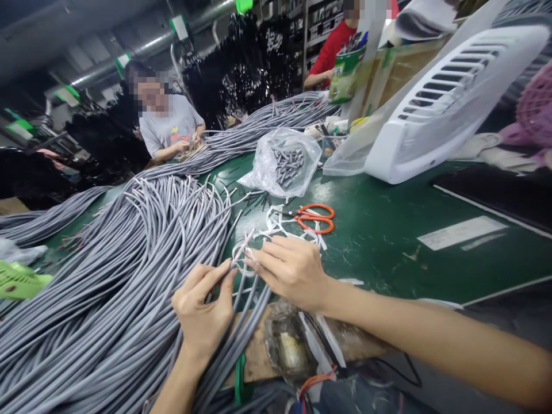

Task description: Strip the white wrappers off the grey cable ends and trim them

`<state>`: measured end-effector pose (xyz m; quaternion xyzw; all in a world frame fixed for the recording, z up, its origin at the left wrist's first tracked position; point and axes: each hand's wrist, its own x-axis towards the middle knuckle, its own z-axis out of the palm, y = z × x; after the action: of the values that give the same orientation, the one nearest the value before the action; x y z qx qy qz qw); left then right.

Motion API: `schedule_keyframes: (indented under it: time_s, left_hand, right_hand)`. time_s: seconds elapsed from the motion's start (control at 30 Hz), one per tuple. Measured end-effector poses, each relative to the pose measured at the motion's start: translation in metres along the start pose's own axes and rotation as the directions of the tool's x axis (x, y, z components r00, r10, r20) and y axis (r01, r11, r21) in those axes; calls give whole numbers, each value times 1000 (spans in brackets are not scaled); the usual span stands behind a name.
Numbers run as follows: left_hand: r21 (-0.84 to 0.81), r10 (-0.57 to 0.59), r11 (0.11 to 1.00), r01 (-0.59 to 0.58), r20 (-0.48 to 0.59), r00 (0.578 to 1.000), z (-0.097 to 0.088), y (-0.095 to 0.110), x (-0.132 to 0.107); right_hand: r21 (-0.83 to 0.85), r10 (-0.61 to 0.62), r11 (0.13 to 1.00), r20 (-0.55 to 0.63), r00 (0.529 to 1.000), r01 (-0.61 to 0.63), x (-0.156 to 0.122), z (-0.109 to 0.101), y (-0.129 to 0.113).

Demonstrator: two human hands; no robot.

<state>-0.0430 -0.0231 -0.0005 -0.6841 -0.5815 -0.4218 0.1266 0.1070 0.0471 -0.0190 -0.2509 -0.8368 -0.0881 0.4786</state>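
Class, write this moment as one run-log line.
left hand: pinching grey cable | right hand: at white strands | orange-handled scissors: beyond right hand, green table

"What colour are the cables [125,276]?"
"Grey, many with pale ends, against a dark green surface [379,247]."
"The scissors [301,215]?"
"Orange-handled, amid white strips [321,240]."
"And the clothing?"
"A grey shirt [183,118] with an orange print [179,138], and 1 red top [334,50]."
"Also pictured?"
"A white casing [401,150] striped with slats, plus a pink fan [537,103]."

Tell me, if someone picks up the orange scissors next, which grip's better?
Probably the right grip: it's closer to the orange scissors. The left grip is farther away, pinching a cable end.
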Motion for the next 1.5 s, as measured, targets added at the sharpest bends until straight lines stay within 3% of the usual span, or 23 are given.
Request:
schedule_keyframes:
  time_s: [0.17, 0.37, 0.5, 0.57, 0.63, 0.73, 0.83, 0.97, 1.2, 1.37, 1.5]
  left_hand:
    - [29, 84, 996, -84, -2, 996, 2, 1, -1]
    - [46, 98, 994, -99, 8, 995, 3, 0, -1]
    - [25, 74, 997, -74, 26, 997, 5, 0, -2]
    - [-12, 51, 999, -50, 45, 998, 7, 1, -2]
    - [-47, 35, 998, -32, 59, 998, 7, 3, -2]
    - [-66, 5, 998, -1, 63, 998, 7, 4, -3]
    - [-87, -65, 994, 72, 84, 994, 7, 3, -4]
    - [-156, -177, 968, 197, 130, 976, 8, 1, -4]
    - [-219, -170, 946, 239, 293, 941, 10, -1, -1]
    - [-267, -247, 906, 330, 301, 921, 12, -1, -1]
    - [-269, -245, 904, 332, 310, 918, 12, -2, -1]
  right_hand:
    - [-57, -42, 997, 13, 999, 43, 0, -2, 0]
    - [-61, -61, 996, 11, 998, 62, 0, -3, 1]
    - [108, 63, 992, 60, 996, -69, -3, 4, 0]
    - [328, 203, 914, 138, 969, -238, -4, 8, -1]
    - [508, 319, 758, 260, 911, -410, -3, 11, -2]
    - [581, 410, 588, 385, 827, -562, 0, 12, -1]
    - [598, 440, 540, 399, 804, -592, 2, 10, 1]
    - [606, 425, 556, 382, 821, -570, 2, 8, 1]
    - [573, 398, 630, 342, 851, -525, 3, 6, 0]
    - [551, 395, 648, 347, 850, -526, 5, 5, 2]
    - [570, 396, 634, 342, 852, -523, 5, 5, 1]
